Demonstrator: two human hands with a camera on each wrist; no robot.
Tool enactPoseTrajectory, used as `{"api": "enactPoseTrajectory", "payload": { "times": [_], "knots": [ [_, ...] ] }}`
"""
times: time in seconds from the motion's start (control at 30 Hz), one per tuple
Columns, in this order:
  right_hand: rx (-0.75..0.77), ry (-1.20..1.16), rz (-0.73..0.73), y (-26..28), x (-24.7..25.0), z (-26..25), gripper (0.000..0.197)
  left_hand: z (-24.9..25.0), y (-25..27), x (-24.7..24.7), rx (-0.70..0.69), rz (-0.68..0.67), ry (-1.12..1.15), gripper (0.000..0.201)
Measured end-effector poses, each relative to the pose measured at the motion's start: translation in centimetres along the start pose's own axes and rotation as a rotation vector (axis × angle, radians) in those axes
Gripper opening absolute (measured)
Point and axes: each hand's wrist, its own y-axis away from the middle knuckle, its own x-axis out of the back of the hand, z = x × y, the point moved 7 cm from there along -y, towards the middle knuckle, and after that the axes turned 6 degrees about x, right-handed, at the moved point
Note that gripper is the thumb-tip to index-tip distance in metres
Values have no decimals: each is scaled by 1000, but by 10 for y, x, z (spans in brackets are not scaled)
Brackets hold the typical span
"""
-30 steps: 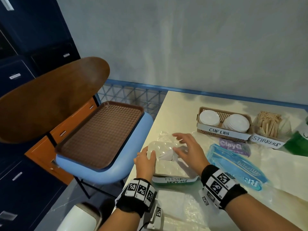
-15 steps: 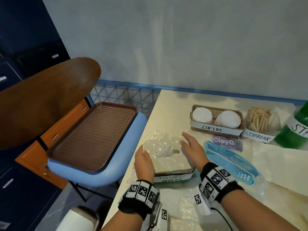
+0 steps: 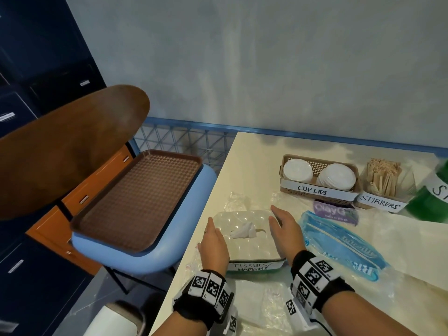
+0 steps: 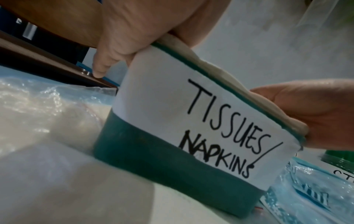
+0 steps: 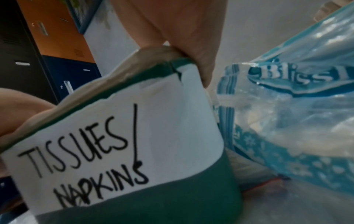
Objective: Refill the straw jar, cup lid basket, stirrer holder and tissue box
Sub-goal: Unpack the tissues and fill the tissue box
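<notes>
Tissue box: green, labelled TISSUES/NAPKINS, at the worktop's near edge, one tissue poking through the lid slot. Left hand and right hand flank it, fingers straight, palms pressing the lid's edges, likely seating it after refilling.

Tissue box: dark green body, white label with black handwriting, pale bubbled top, white tissue poking out. Cream tabletop. Near its far edge, tan mesh basket with white lids, white label lettered black. Beside it, pale wooden stirrers. Green jar at the right edge. Translucent blue bag with white lettering; purple packet, print too blurred to read. Brown tray, diamond-textured, on light blue seat. Black-and-white square-patterned wristbands.
</notes>
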Motion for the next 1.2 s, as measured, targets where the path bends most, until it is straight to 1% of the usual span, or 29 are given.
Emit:
{"api": "enactPoseTrajectory", "payload": {
  "times": [0.07, 0.1, 0.13, 0.17, 0.23, 0.27, 0.33, 0.37, 0.47, 0.53, 0.6, 0.63, 0.67, 0.7, 0.73, 0.77, 0.83, 0.9, 0.93, 0.97, 1.0, 1.03, 1.07, 1.1, 1.13, 1.17, 1.2],
  "knots": [
    [41, 170, -58, 0, -5, -2, 46, 2, 2, 0, -48, 3, -166, 51],
    [90, 305, -100, 1, -9, -5, 49, 6, 4, 0, -105, 48, -290, 53],
    [150, 435, -138, 3, -13, -8, 52, 12, 6, 1, -201, 112, -418, 55],
    [204, 534, -171, 6, -16, -10, 55, 18, 7, 0, -298, 144, -518, 55],
    [240, 641, -225, 11, -21, -10, 69, 20, 9, -7, -411, 107, -678, 54],
    [229, 671, -247, 12, -23, -6, 78, 19, 10, -12, -436, 65, -737, 56],
    [215, 713, -273, 13, -27, -1, 85, 18, 12, -16, -445, -11, -794, 58],
    [216, 718, -269, 13, -28, 1, 85, 19, 13, -16, -467, -19, -809, 59],
    [195, 747, -289, 13, -29, 2, 82, 18, 15, -20, -509, -20, -838, 62],
    [183, 752, -304, 13, -31, 7, 79, 17, 14, -20, -512, -4, -837, 65],
    [169, 808, -306, 12, -32, 10, 74, 17, 14, -20, -506, -6, -834, 66],
    [130, 791, -298, 12, -32, 10, 71, 17, 14, -20, -504, -10, -838, 67],
    [131, 781, -269, 11, -32, 10, 70, 16, 13, -22, -511, -6, -848, 68],
    [144, 788, -275, 10, -34, 10, 70, 14, 12, -22, -518, 7, -856, 68],
    [189, 779, -267, 10, -37, 12, 72, 14, 11, -22, -515, 15, -855, 69],
    [182, 749, -292, 11, -38, 14, 74, 12, 9, -23, -507, 23, -866, 70],
    [164, 753, -323, 13, -37, 11, 76, 10, 8, -26, -477, -10, -843, 72],
    [162, 744, -318, 13, -37, 10, 79, 11, 8, -23, -459, -24, -825, 78],
    [159, 732, -321, 11, -38, 11, 81, 14, 8, -23, -468, -70, -821, 82],
    [157, 710, -324, 9, -38, 11, 85, 18, 10, -22, -470, -150, -776, 85],
    [161, 670, -319, 8, -36, 10, 87, 21, 11, -19, -456, -211, -692, 84],
    [159, 621, -316, 9, -33, 5, 88, 21, 9, -18, -416, -251, -597, 77],
    [141, 548, -292, 9, -26, 1, 82, 24, 10, -10, -339, -255, -470, 69],
    [97, 438, -227, 10, -16, -3, 74, 19, 7, 1, -230, -211, -333, 64],
    [30, 326, -160, 9, -4, -4, 69, 14, 4, 9, -115, -210, -207, 61],
    [-47, 240, -132, 10, 5, -3, 66, 6, 3, 10, 4, -270, -109, 58],
    [-113, 190, -148, 12, 11, -1, 62, 2, 5, 9, 81, -346, -63, 58]
  ]
}}
